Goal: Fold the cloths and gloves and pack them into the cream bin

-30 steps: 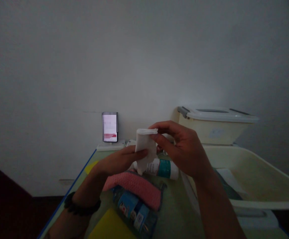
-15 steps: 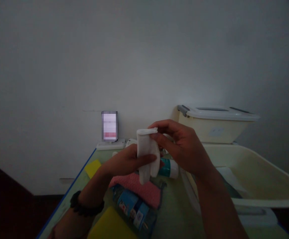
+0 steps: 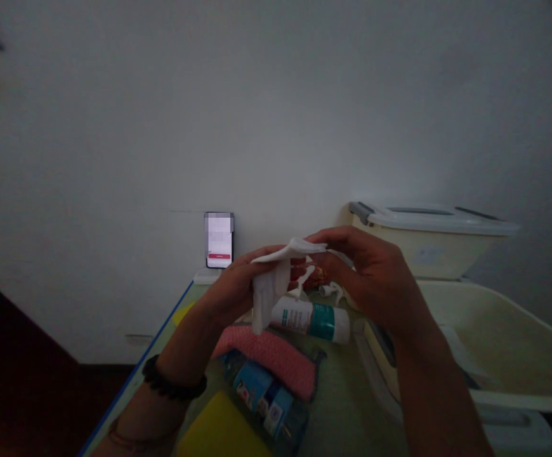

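A white cloth glove point(image 3: 271, 285) hangs between my two hands over the table, its finger-like ends pointing down and its cuff spread at the top. My left hand point(image 3: 235, 282) holds it from the left, with part of its fingers hidden behind the fabric. On the other side, my right hand point(image 3: 361, 266) pinches the edge of the cuff between thumb and fingers. Below the glove lie a white and teal bottle point(image 3: 311, 319) on its side, a pink cloth point(image 3: 271, 355) and a clear bottle with a blue label point(image 3: 264, 397).
A yellow block, perhaps a sponge point(image 3: 223, 428), sits at the near edge, with another yellow piece point(image 3: 183, 314) further left. A phone point(image 3: 219, 241) stands against the wall. At right are an open cream bin point(image 3: 476, 295) and a lidded box point(image 3: 423, 247). A white spray nozzle point(image 3: 333, 291) lies behind the bottle.
The glove's cuff has been pulled out to the right and spread by my right hand. My left fingers have shifted behind the glove. The view has turned slightly left.
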{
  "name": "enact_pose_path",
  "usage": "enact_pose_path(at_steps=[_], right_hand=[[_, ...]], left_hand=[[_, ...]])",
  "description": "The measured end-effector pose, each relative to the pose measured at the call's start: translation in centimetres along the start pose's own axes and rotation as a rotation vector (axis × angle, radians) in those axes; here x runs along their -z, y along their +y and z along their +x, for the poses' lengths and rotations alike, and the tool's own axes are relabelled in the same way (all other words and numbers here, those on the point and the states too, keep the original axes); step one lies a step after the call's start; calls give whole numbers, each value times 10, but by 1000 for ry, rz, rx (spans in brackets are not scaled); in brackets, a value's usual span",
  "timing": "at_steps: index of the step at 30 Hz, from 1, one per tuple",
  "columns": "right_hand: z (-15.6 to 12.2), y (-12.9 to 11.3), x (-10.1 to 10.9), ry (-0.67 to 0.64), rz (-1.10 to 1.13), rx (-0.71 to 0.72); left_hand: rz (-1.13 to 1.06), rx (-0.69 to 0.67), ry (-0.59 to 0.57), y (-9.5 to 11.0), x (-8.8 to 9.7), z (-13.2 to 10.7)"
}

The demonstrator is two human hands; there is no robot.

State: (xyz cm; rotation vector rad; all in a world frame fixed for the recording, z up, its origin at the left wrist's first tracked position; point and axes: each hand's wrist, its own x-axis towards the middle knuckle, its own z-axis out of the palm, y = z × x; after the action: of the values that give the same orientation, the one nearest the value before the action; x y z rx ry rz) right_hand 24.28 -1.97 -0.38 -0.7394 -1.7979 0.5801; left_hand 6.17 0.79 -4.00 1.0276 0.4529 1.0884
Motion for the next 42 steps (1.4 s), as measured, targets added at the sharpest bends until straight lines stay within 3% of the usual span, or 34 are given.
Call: enact_pose_path(at_steps=[2, 9, 14, 19, 24, 29, 39, 42], right_hand=[[0, 0, 0, -8, -71, 33], [1, 3, -10, -320, -246, 226], [3, 8, -16, -337, -284, 263], [2, 9, -7, -290, -277, 268], [2, 6, -7, -393, -277, 293], [3, 6, -10, -508, -314, 218], [0, 1, -9, -523, -347, 137], [0, 1, -9, -454, -357, 100]], left_hand=[[-48, 40, -3, 1, 0, 0], [-201, 28, 175, 9, -10, -2], [-222, -55, 200, 5, -6, 2], [-138, -21, 289, -1, -2, 8], [-134, 69, 222, -7, -6, 8], [-235, 40, 128, -3, -9, 2], [-256, 30, 123, 2, -13, 0], [-226, 17, 123, 3, -11, 1]])
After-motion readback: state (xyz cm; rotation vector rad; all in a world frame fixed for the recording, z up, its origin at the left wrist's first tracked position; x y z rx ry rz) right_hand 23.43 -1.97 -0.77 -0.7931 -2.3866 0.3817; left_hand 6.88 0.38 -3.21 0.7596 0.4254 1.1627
